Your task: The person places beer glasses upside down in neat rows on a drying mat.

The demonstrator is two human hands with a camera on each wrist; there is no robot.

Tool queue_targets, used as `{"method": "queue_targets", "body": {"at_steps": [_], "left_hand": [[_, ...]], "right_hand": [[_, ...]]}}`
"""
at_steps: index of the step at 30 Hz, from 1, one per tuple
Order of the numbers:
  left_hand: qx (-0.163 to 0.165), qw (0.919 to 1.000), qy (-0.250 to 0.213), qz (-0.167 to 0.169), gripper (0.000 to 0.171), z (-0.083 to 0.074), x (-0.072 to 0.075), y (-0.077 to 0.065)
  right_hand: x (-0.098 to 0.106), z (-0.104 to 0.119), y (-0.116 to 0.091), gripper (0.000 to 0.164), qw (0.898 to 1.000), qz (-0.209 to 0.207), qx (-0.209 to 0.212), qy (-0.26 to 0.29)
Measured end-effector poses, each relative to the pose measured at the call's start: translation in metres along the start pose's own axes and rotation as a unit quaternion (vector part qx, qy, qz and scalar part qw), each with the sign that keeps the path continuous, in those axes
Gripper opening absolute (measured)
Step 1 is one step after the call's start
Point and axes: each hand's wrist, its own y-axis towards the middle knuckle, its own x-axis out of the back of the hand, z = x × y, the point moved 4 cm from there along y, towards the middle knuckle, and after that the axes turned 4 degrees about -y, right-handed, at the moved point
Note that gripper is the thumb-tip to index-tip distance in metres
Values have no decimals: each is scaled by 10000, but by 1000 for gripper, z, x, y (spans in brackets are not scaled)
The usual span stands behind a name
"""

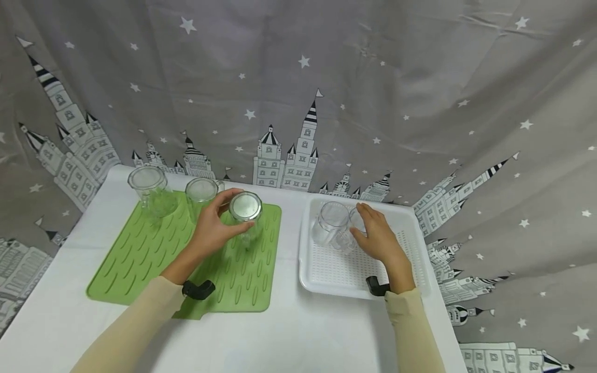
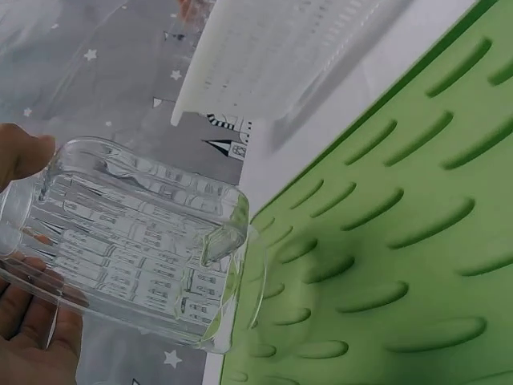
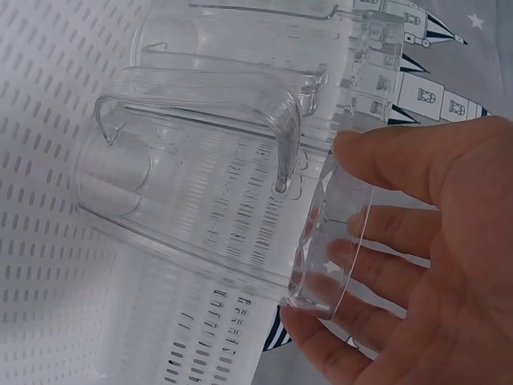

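Note:
My left hand (image 1: 216,225) grips a clear glass mug (image 1: 245,207) near its upper end, thumb on one side and fingers on the other. The mug's lower end is close over the green ribbed mat (image 1: 140,269); its handle (image 2: 224,241) faces the mat in the left wrist view. Over the white perforated tray (image 1: 345,274), my right hand (image 1: 380,238) holds a second clear mug (image 3: 200,216) by its upper end, thumb and fingers on opposite sides. Another glass mug (image 1: 332,223) stands right beside it in the tray.
Two more glass mugs stand toward the mat's back edge, one mug (image 1: 147,178) at the left corner and one mug (image 1: 201,191) near my left hand. A white table (image 1: 298,336) lies under everything, with a grey castle-print curtain (image 1: 303,77) behind it.

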Motion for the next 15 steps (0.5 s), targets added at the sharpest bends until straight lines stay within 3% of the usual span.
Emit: {"method": "queue_targets", "body": {"at_steps": [10,15], "left_hand": [[-242,9994,-258,-38,81,13,-10,22],[-164,9994,-292,-44,79,20,-15,26]], "right_hand": [[-1,-1,0,70,9999,0,-74,86],[-2,-2,0,70,9999,9,-85,114]]}}
